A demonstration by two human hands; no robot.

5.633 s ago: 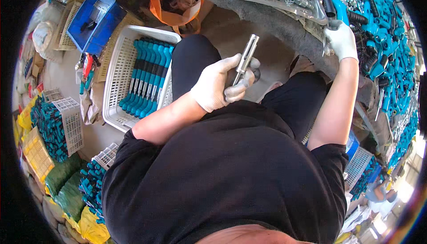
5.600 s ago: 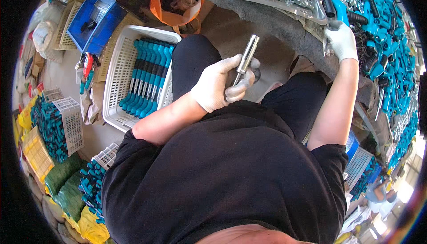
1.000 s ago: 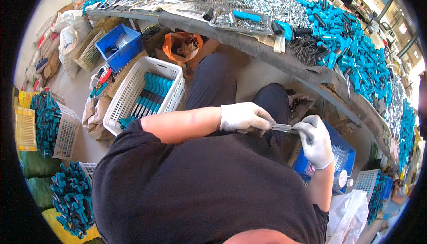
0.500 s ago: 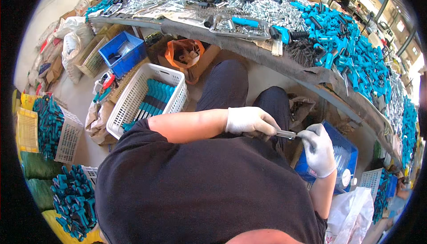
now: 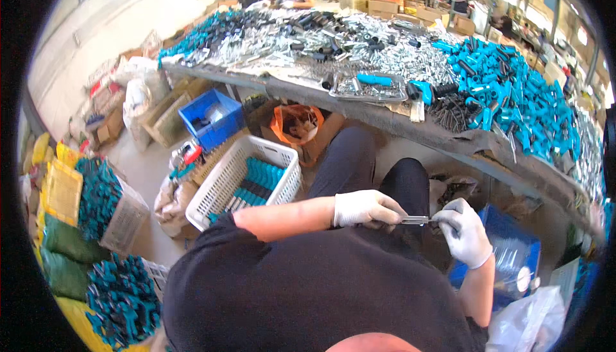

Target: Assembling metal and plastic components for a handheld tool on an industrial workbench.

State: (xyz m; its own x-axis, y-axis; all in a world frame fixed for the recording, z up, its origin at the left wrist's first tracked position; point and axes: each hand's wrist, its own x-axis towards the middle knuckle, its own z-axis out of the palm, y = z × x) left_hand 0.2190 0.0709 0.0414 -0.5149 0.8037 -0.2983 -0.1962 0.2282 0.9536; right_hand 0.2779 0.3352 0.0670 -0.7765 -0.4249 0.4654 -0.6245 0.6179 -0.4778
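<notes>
In white work gloves, both of my hands meet over my lap. My left hand (image 5: 369, 209) pinches one end of a slim, silvery metal part (image 5: 415, 220) with a slot-like dark line along it. The fingers of my right hand (image 5: 464, 233) are bent and closed at its other end, the thumb near the tip. Any smaller piece between those right fingertips is too small to make out. My legs lie just beyond, and a blue bin (image 5: 494, 218) holding clear plastic stands under my right forearm.
A long table (image 5: 308, 93) heaped with metal pieces and teal parts (image 5: 513, 89) curves ahead. To the left stand a white crate (image 5: 212, 193) of teal-and-black handles, a blue tub (image 5: 217, 135) and an orange bag (image 5: 296, 124). A white plastic bag (image 5: 527, 323) sits lower right. People work beyond the table.
The view has tilted up, bringing people and boxes behind the table into sight. Both hands still hold the metal part between them, more of which shows now.
</notes>
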